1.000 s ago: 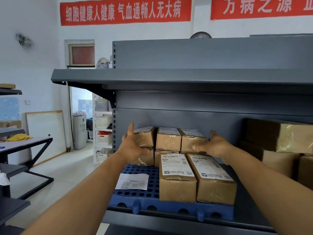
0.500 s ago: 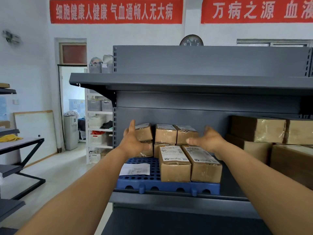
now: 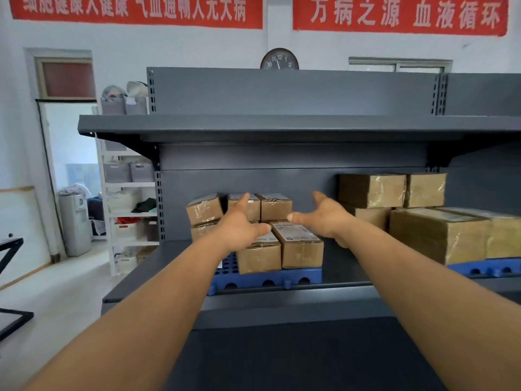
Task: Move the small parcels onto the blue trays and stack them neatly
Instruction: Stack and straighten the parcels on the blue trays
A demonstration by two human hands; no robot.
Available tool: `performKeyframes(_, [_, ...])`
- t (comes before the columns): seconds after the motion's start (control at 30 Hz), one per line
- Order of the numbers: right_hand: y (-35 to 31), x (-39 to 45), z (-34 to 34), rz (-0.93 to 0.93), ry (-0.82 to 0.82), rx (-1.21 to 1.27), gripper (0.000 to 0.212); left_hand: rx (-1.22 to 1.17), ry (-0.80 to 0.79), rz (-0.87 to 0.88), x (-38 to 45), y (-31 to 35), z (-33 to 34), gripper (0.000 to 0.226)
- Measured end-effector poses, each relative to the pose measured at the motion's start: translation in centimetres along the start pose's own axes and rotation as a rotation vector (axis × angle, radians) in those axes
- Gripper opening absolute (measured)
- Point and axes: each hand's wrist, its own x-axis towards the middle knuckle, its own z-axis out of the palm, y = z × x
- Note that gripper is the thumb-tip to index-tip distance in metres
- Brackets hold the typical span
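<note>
Several small brown parcels (image 3: 275, 210) with white labels are stacked on a blue tray (image 3: 267, 279) on the grey shelf. Two parcels (image 3: 300, 246) lie in front, the rest stand two high behind. My left hand (image 3: 239, 230) hovers open in front of the stack, fingers straight, holding nothing. My right hand (image 3: 324, 218) is open too, to the right of the parcels, thumb pointing left. Neither hand touches a parcel as far as I can see.
Larger brown boxes (image 3: 439, 235) sit on a second blue tray (image 3: 485, 268) at the right of the shelf (image 3: 282, 303). An upper shelf (image 3: 253, 127) overhangs the parcels. White storage racks (image 3: 127, 210) and open floor lie to the left.
Both hands have drawn back from the sides of the rear parcels. The view has pulled away from the shelf, and my left arm now covers the white paper slip on the tray.
</note>
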Motion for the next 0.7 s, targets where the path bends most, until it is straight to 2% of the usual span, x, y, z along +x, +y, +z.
performKeyframes(0.4, [6.7, -2.0, -8.8, 0.023, -0.022, -0.155, 0.090, 0.322, -0.147, 0.040, 0.9, 8.8, 7.5, 0.088])
performKeyframes(0.7, [13.2, 0.4, -19.2, -0.053, -0.027, -0.264, 0.090, 0.477, -0.067, 0.021, 2.7, 16.5, 14.4, 0.094])
